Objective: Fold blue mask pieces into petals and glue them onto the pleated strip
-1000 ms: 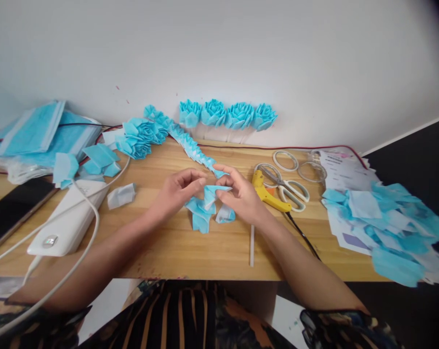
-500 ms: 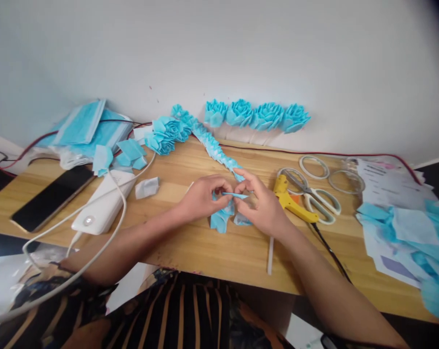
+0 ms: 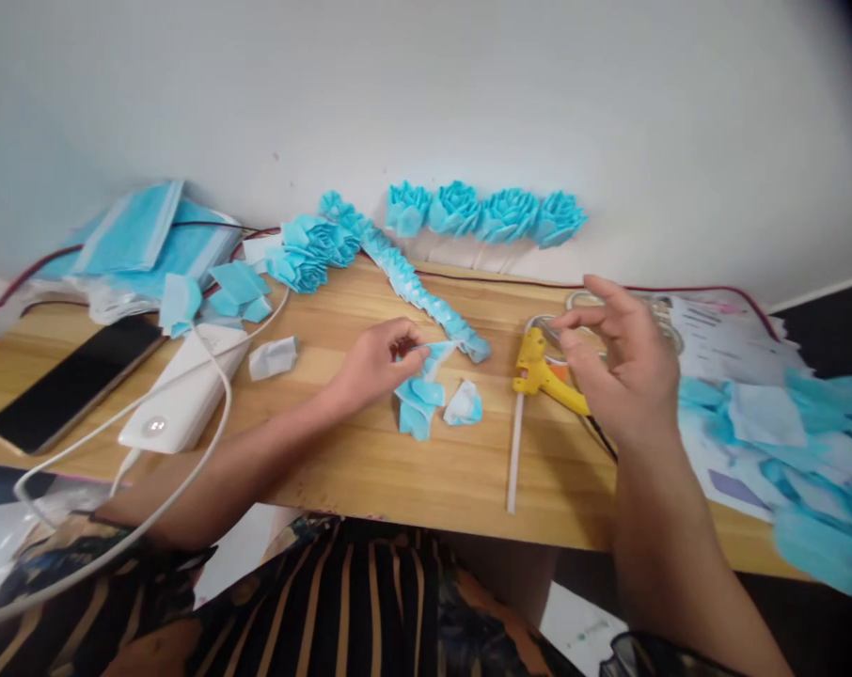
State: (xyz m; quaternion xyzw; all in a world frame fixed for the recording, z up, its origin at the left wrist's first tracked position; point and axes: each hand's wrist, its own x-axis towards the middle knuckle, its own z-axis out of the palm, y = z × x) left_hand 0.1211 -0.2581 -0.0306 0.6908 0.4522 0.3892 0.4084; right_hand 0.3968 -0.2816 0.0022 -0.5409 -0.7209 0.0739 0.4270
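Note:
My left hand (image 3: 380, 367) pinches a light blue fabric petal (image 3: 438, 354) between thumb and fingers. Below it lie blue fabric pieces (image 3: 416, 409), with a small pale blue scrap (image 3: 465, 404) beside them. My right hand (image 3: 627, 367) is raised at the right, thumb and fingers apart and nothing visible between them. Just left of it rests a yellow glue gun (image 3: 531, 362), a white glue stick (image 3: 515, 456) protruding from its back. The scissors behind my right hand are mostly hidden by it.
A curving row of folded blue petals (image 3: 412, 282) runs toward several blue fabric roses (image 3: 306, 254). More roses (image 3: 511, 214) stand along the wall. At left are face masks (image 3: 134, 230), a phone (image 3: 77, 381) and a white power bank (image 3: 182, 390); at right, blue fabric scraps (image 3: 813, 423) cover papers.
My right hand has let go of the blue petal and moved right, past the glue gun, opening. My left hand keeps hold of the petal. The view has shifted slightly.

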